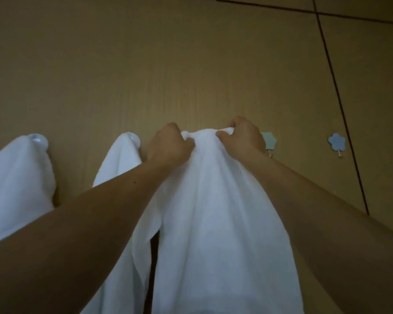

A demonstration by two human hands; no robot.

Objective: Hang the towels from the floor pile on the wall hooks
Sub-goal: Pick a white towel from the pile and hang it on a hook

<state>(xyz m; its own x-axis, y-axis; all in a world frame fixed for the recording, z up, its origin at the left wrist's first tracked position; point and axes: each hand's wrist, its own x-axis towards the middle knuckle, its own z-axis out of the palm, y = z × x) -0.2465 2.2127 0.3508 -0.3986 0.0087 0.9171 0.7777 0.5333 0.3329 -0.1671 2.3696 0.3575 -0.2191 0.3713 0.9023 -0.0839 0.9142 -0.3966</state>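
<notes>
A white towel [213,211] hangs down the middle of the view against a tan wood wall. My left hand [168,143] and my right hand [242,137] both pinch its bunched top edge at hook height. Whatever hook lies behind that top edge is hidden by the cloth. Two more white towels hang on hooks to the left, one at the far left [18,177] and one beside my left forearm [120,162]. To the right, a green star-shaped hook [269,141] and a blue flower-shaped hook [337,142] are bare.
The wall [191,64] is tan wood panelling with dark seams running down the right side [340,109] and across the top right. The floor pile is out of view.
</notes>
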